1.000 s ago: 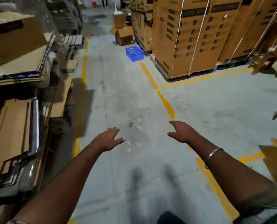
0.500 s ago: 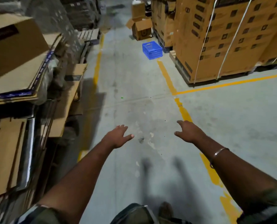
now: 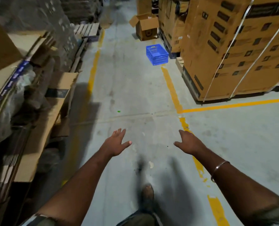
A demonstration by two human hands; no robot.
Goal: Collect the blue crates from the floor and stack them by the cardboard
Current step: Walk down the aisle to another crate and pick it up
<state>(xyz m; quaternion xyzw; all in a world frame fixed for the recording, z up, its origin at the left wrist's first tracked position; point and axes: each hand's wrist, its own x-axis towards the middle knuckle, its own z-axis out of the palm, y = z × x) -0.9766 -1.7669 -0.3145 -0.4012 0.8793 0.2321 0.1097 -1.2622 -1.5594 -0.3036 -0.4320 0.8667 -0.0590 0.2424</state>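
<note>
A blue plastic crate (image 3: 157, 54) stands upright on the grey floor far ahead, close to the corner of a strapped pallet of cardboard cartons (image 3: 230, 51). Both my arms reach forward over the floor, well short of the crate. My left hand (image 3: 115, 143) is spread with straight fingers and holds nothing. My right hand (image 3: 188, 141) is also empty, fingers relaxed, a metal bangle on its wrist.
Flattened cardboard sheets and boxes (image 3: 37, 101) are piled along the left side of the aisle. An opened cardboard box (image 3: 145, 27) sits behind the crate. Yellow floor lines (image 3: 173, 90) mark the aisle. My foot (image 3: 147, 193) shows below.
I have walked forward down the aisle; the crate and pallet now look nearer and larger. Both hands stay empty and stretched forward.
</note>
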